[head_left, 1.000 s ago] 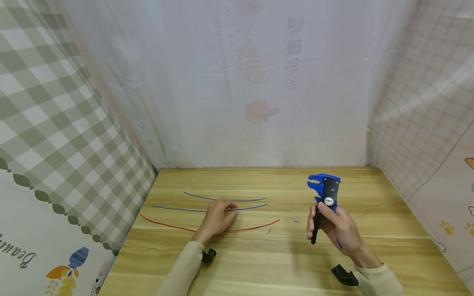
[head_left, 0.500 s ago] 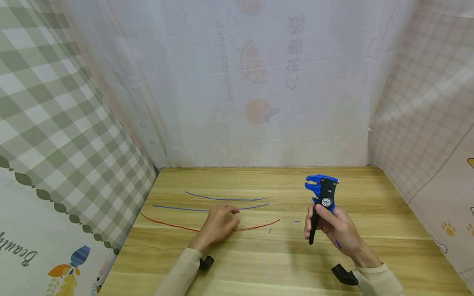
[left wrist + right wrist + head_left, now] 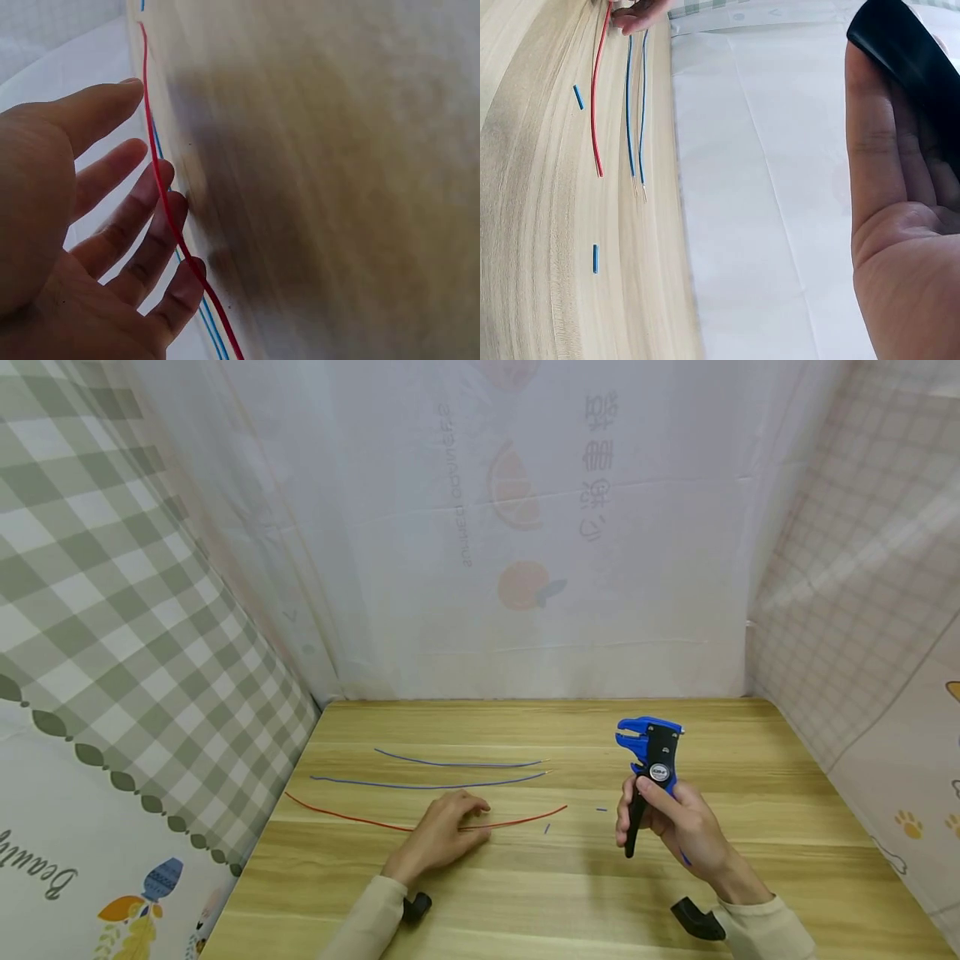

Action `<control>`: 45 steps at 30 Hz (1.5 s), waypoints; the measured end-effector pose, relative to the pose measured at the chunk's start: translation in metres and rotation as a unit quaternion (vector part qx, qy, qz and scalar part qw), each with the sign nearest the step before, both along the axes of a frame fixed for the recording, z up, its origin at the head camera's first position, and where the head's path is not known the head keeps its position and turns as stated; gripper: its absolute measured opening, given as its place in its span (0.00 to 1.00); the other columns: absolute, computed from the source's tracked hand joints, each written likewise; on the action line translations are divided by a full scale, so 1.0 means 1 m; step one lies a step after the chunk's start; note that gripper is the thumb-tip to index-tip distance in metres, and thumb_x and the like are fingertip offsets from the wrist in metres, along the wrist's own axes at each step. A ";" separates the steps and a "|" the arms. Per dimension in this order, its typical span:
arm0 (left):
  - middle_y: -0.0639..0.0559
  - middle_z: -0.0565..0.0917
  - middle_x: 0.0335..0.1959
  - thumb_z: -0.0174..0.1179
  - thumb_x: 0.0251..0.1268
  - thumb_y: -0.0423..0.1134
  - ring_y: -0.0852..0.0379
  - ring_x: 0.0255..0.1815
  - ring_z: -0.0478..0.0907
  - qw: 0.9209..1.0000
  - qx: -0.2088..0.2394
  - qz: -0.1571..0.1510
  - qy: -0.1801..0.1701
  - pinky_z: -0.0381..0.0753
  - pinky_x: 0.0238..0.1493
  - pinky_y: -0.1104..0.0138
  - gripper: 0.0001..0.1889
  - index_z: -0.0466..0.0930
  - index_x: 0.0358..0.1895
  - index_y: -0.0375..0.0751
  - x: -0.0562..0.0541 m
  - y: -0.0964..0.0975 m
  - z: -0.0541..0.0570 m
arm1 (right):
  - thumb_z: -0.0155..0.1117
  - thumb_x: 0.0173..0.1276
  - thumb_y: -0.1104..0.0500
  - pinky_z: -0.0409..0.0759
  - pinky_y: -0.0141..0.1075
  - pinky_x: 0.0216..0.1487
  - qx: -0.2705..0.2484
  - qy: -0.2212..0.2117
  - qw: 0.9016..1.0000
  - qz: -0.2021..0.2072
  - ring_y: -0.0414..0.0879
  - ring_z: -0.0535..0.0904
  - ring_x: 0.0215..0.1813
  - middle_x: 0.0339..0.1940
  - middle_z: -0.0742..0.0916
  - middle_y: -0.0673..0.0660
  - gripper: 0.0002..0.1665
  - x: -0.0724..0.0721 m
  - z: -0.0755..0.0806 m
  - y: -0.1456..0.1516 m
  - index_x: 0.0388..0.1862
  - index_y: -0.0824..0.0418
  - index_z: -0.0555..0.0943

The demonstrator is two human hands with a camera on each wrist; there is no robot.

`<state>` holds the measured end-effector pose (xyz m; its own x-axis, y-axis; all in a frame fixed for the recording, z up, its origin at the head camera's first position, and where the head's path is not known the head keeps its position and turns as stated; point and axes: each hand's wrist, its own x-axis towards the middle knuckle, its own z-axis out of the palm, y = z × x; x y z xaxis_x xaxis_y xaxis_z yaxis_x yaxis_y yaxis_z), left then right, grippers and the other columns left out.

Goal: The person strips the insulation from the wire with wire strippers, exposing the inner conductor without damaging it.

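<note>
My left hand (image 3: 438, 837) is at the middle of a long red wire (image 3: 345, 816), its fingers relaxed and bent a little. In the left wrist view the thumb and fingers stand apart, with the red wire (image 3: 165, 196) passing in front of the fingertips; whether they touch it I cannot tell. Two blue wires (image 3: 457, 766) with bare copper right ends lie beyond that hand. My right hand (image 3: 693, 831) grips a blue and black wire stripper (image 3: 658, 756) by its handles, the head upright. Only a black handle (image 3: 907, 45) of it shows in the right wrist view.
Two short blue bits of insulation (image 3: 601, 809) lie between the hands on the wooden table (image 3: 525, 902). A white printed sheet (image 3: 637, 635) hangs behind the table's far edge, with patterned cloth (image 3: 187, 635) along the left side. Black mounts (image 3: 697, 918) sit at both wrists.
My left hand has moved toward me, from the nearer blue wire to the red one. The right hand and the wire stripper have shifted slightly left, then stayed nearly still.
</note>
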<state>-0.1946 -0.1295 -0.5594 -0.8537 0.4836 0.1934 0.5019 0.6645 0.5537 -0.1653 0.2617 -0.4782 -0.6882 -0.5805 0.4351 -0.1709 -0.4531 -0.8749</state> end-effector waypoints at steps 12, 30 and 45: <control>0.52 0.89 0.44 0.77 0.76 0.38 0.59 0.44 0.82 1.000 -0.004 -0.013 -0.026 0.81 0.48 0.70 0.05 0.93 0.49 0.44 0.001 -0.001 -0.004 | 0.22 0.94 0.69 0.95 0.45 0.49 0.016 -0.006 1.000 -0.010 0.49 0.95 0.44 0.45 0.92 0.56 0.26 0.002 0.002 -0.002 0.56 0.71 0.74; 0.56 0.87 0.35 0.75 0.76 0.33 0.71 0.36 0.77 0.999 0.022 -0.014 -0.025 0.79 0.40 0.75 0.03 0.93 0.40 0.44 -0.002 -0.002 -0.006 | 0.24 0.94 0.69 0.95 0.45 0.48 0.031 -0.012 0.999 -0.021 0.47 0.95 0.44 0.44 0.92 0.56 0.25 0.001 0.002 -0.001 0.55 0.70 0.74; 0.53 0.91 0.36 0.75 0.74 0.30 0.67 0.38 0.81 0.998 0.067 0.001 0.009 0.83 0.43 0.72 0.02 0.95 0.41 0.41 0.002 -0.002 0.003 | 0.24 0.94 0.68 0.95 0.44 0.48 0.048 -0.016 0.998 -0.034 0.46 0.95 0.44 0.44 0.92 0.56 0.24 0.001 0.003 0.000 0.55 0.69 0.74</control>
